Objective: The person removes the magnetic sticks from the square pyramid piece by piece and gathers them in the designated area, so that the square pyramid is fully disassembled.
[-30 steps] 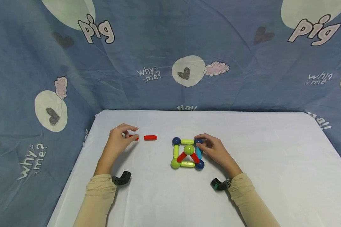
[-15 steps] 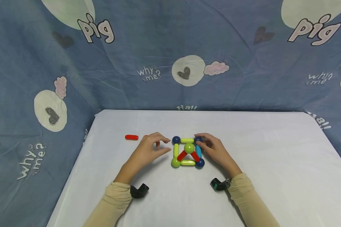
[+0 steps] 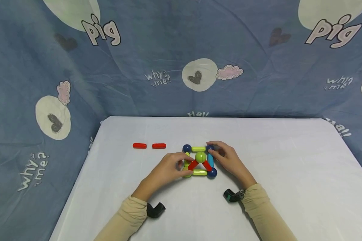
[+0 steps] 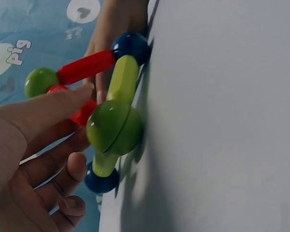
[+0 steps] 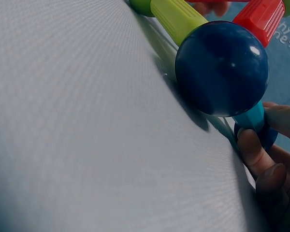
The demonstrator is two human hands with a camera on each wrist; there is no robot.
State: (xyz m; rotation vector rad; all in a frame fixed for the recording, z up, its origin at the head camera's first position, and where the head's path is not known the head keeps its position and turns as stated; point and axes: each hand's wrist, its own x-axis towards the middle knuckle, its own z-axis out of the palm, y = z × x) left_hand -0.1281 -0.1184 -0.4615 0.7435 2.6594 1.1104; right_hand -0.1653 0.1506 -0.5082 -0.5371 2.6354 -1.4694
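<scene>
A magnetic stick-and-ball frame sits on the white table, with yellow-green rods (image 3: 199, 172), a light-blue rod (image 3: 210, 160) and balls at its corners. Two red rods (image 3: 206, 165) slope up from the front corners to a raised green ball (image 3: 200, 157). My left hand (image 3: 169, 167) has thumb and fingers around the left red rod (image 4: 83, 114), just above the front-left green ball (image 4: 114, 128). At the far right corner, my right hand (image 3: 228, 158) pinches the dark blue ball (image 3: 209, 148). The front-right blue ball (image 5: 222, 68) is untouched.
Two loose red rods, a left one (image 3: 139, 146) and a right one (image 3: 159, 146), lie on the table (image 3: 277, 160) left of the frame. A blue printed cloth (image 3: 169, 40) hangs behind the table's back edge.
My left hand has let go of a loose red rod, leaving it beside the other, and moved right and nearer to the frame's left red rod. The right hand stays at its corner.
</scene>
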